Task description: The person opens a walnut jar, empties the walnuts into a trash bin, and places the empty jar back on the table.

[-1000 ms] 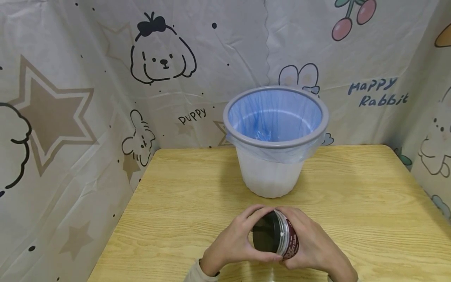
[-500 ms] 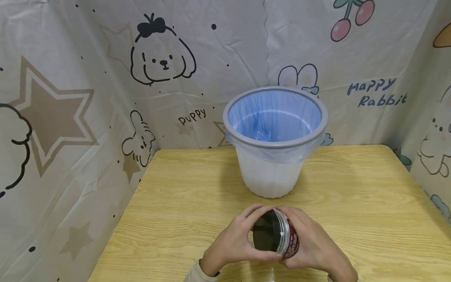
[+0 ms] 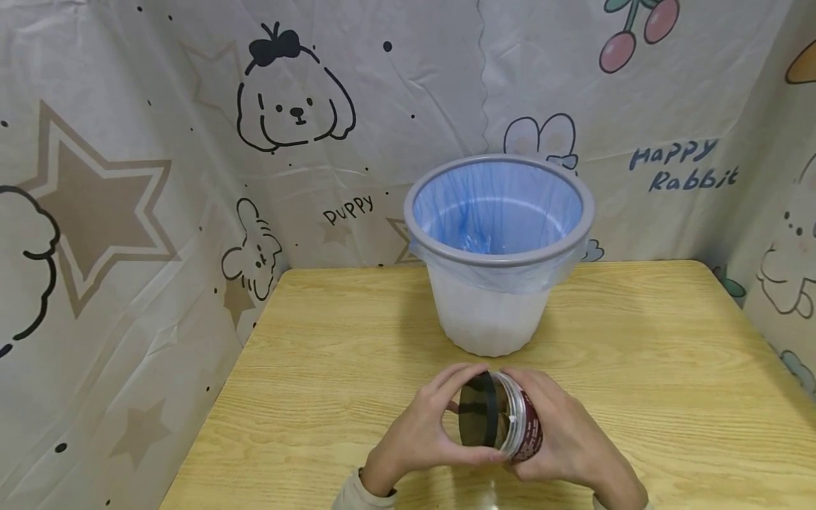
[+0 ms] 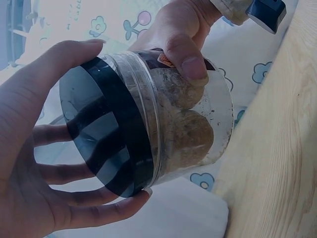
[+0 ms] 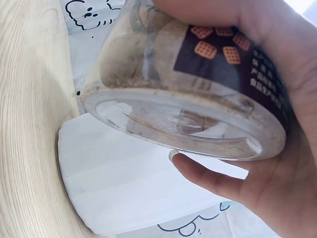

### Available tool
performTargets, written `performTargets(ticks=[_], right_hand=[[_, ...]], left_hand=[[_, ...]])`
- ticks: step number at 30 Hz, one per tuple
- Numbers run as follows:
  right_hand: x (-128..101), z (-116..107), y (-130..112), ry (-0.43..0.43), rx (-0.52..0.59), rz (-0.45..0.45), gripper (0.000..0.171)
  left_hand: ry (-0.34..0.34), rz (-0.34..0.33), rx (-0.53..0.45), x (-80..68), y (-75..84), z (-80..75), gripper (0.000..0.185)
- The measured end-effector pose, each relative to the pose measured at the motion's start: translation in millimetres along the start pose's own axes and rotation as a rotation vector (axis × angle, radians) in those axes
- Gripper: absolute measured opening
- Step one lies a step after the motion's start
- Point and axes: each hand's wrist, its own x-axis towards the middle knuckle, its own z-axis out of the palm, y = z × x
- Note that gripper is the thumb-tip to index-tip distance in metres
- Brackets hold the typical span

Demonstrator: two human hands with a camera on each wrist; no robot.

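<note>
Low over the near part of the table, both hands hold a clear plastic jar on its side, its mouth to the left. My left hand grips the dark lid at the jar's mouth, thumb on top and fingers underneath. My right hand wraps round the body with its dark red label. In the left wrist view the lid sits over the neck, and brown round biscuits show inside the jar. The right wrist view shows the jar's base in my right hand's palm.
A white bin with a grey rim and a blue liner stands on the wooden table, just behind the hands. Cartoon-printed cloth walls close in the back and both sides.
The lid has turned from facing the camera to nearly edge-on and shifted slightly left, so more of the clear neck shows. The hands rose a little. The bin is unmoved.
</note>
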Motion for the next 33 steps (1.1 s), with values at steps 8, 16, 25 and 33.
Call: performTargets(ticks=[8, 16, 25, 33], right_hand=[[1.4, -0.9, -0.8, 0.018, -0.014, 0.001, 0.106], [3.0, -1.2, 1.9, -0.004, -0.027, 0.011, 0.105], [3.8, -0.3, 2.6, 0.002, -0.02, -0.012, 0.107], [3.6, -0.5, 1.1, 0.003, -0.01, -0.008, 0.108]], left_hand=[[0.036, -0.02, -0.081, -0.7, -3.7, -2.2, 0.091], [0.069, 0.007, -0.155, -1.2, -9.3, -4.6, 0.09], [0.084, 0.005, -0.188, -2.5, -11.6, -5.5, 0.091], [0.087, 0.0, -0.222, -4.6, -14.5, -5.9, 0.088]])
